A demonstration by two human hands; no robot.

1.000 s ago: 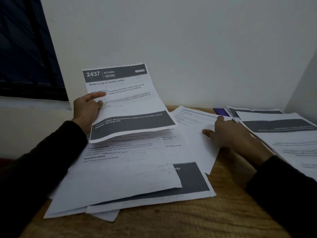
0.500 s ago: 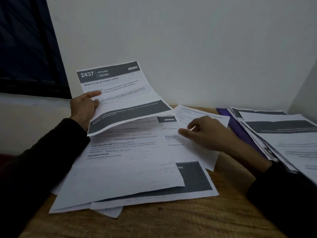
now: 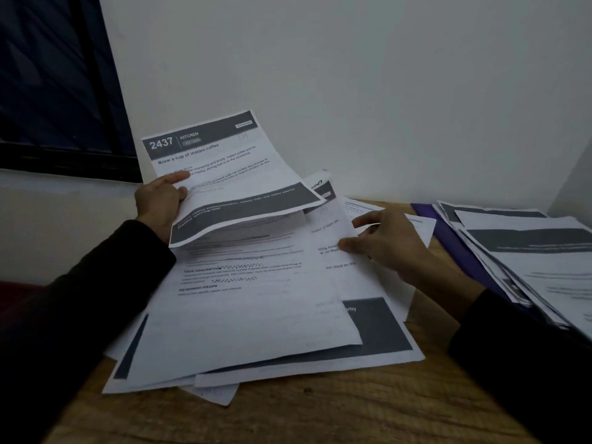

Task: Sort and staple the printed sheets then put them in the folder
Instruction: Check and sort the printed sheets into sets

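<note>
The left hand (image 3: 159, 204) grips sheet 2437 (image 3: 224, 174), held up over the pile (image 3: 243, 315). The right hand (image 3: 389, 243) pinches the next sheet (image 3: 333, 225) just to the right, its long side pointing away.

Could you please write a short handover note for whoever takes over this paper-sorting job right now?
Left hand: grips the sheet headed 2437, raised off the table.
Right hand: pinches the edge of a second sheet, lifting it from the loose pile in the middle of the wooden table.
Another stack of sheets lies on the purple folder at the right.
Done: sorting appears under way; two sheets are in hand.
Left: sort the remaining pile, staple the sets and put them in the folder. No stapler is in view.
</note>
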